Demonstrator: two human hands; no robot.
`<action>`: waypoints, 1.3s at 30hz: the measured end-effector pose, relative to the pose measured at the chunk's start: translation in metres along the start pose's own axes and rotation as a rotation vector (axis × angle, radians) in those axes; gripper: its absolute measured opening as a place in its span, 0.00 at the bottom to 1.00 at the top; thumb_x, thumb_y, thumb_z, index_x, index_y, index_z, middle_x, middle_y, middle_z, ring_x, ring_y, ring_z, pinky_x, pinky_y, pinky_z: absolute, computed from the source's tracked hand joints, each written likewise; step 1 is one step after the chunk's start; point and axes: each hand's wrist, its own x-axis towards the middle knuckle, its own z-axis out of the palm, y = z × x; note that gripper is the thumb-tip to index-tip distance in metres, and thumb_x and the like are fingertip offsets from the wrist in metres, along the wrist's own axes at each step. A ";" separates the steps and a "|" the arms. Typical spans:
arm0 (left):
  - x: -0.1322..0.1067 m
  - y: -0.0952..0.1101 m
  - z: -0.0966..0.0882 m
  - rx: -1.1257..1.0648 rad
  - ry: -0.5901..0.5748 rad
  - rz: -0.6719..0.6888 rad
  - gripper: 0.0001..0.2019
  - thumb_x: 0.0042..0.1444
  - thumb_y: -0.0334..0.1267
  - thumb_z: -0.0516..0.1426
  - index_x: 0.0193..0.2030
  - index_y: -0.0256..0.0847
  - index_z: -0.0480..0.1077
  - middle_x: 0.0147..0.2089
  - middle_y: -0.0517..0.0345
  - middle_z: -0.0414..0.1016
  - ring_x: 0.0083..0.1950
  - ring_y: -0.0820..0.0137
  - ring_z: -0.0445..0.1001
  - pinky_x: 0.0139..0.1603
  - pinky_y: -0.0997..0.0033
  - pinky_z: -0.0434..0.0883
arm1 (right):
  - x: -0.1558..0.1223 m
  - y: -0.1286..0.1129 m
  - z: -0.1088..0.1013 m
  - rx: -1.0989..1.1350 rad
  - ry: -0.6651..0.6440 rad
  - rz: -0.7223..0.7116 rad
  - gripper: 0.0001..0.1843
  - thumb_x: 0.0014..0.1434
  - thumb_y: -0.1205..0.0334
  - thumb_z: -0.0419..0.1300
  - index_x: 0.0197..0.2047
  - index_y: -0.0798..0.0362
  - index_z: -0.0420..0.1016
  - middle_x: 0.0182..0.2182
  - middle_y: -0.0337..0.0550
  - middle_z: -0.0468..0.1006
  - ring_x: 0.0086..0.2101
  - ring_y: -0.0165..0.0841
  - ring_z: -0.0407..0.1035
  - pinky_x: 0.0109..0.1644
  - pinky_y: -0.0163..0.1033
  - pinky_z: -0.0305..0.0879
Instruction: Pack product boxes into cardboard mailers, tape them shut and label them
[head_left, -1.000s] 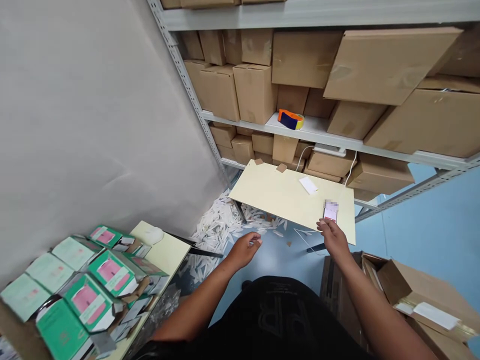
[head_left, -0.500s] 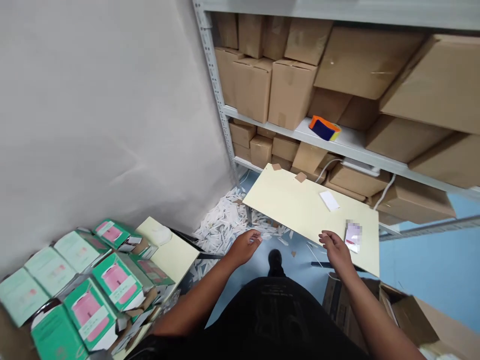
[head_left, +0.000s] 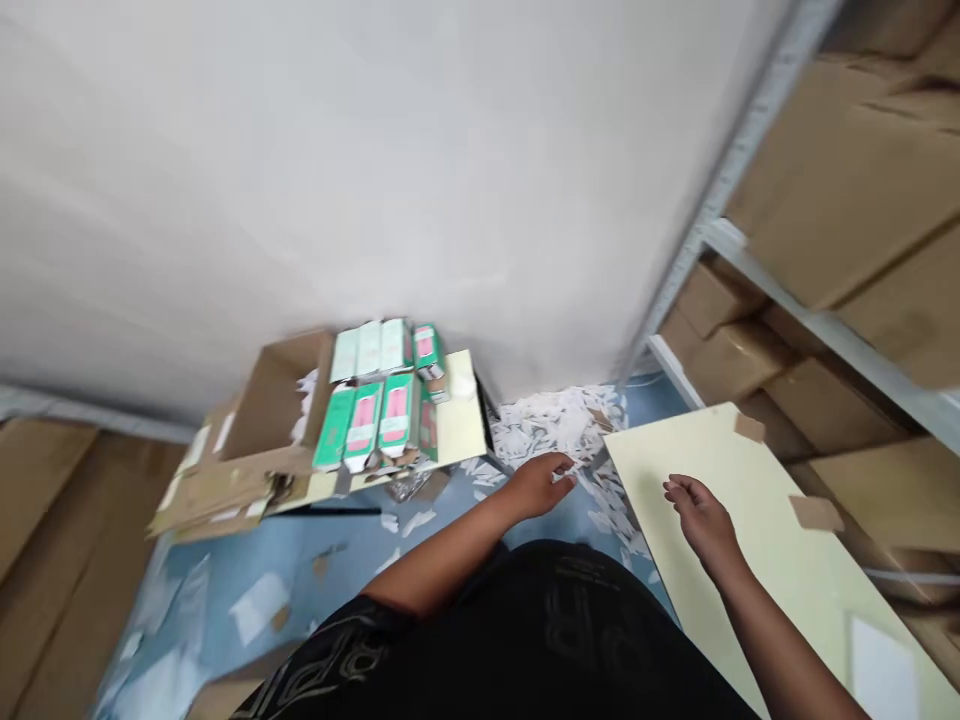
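My left hand [head_left: 541, 482] hangs over the blue floor beside the near left corner of a pale yellow tabletop [head_left: 757, 560]. Its fingertips are pinched on a small white paper scrap. My right hand [head_left: 699, 512] hovers just above the tabletop's left part with the fingers loosely apart and nothing in them. A brown tape piece [head_left: 814, 512] lies on the board to the right of that hand. The whole picture is smeared by motion.
Several green-and-pink cartons [head_left: 375, 412] lie on a second small yellow table [head_left: 463, 428] by the white wall, next to an open cardboard box [head_left: 262, 400]. White paper strips [head_left: 559, 418] litter the floor in the corner. A metal rack [head_left: 750, 250] with brown boxes [head_left: 840, 190] stands on the right.
The view has swung sharply left, so the cartons now sit in the middle. My right hand let go of the pink card and pulled back; the card is out of view.
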 end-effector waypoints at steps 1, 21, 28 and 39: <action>-0.007 -0.003 -0.007 0.009 0.038 -0.024 0.16 0.64 0.46 0.57 0.52 0.41 0.76 0.52 0.50 0.81 0.51 0.62 0.79 0.51 0.64 0.74 | 0.013 -0.014 0.007 -0.001 -0.065 -0.013 0.26 0.60 0.39 0.57 0.51 0.48 0.80 0.48 0.49 0.85 0.48 0.46 0.79 0.52 0.47 0.73; -0.132 -0.173 -0.200 0.604 0.484 -0.485 0.42 0.61 0.62 0.58 0.75 0.38 0.58 0.66 0.32 0.69 0.65 0.40 0.65 0.65 0.41 0.60 | -0.034 -0.220 0.269 -0.094 -0.652 -0.339 0.22 0.60 0.41 0.57 0.45 0.48 0.79 0.42 0.45 0.85 0.45 0.44 0.77 0.53 0.47 0.70; -0.078 -0.192 -0.225 0.404 0.418 -0.648 0.51 0.54 0.57 0.65 0.77 0.33 0.51 0.61 0.24 0.71 0.63 0.33 0.66 0.60 0.41 0.63 | -0.057 -0.254 0.298 -0.047 -0.646 -0.349 0.19 0.56 0.42 0.61 0.41 0.47 0.80 0.38 0.43 0.84 0.42 0.44 0.76 0.50 0.48 0.70; -0.074 -0.195 -0.272 0.214 0.284 -0.651 0.53 0.52 0.49 0.64 0.78 0.28 0.43 0.55 0.27 0.78 0.56 0.41 0.78 0.50 0.53 0.71 | -0.064 -0.234 0.298 -0.042 -0.540 -0.222 0.22 0.56 0.41 0.60 0.42 0.49 0.81 0.36 0.44 0.84 0.40 0.44 0.78 0.47 0.46 0.71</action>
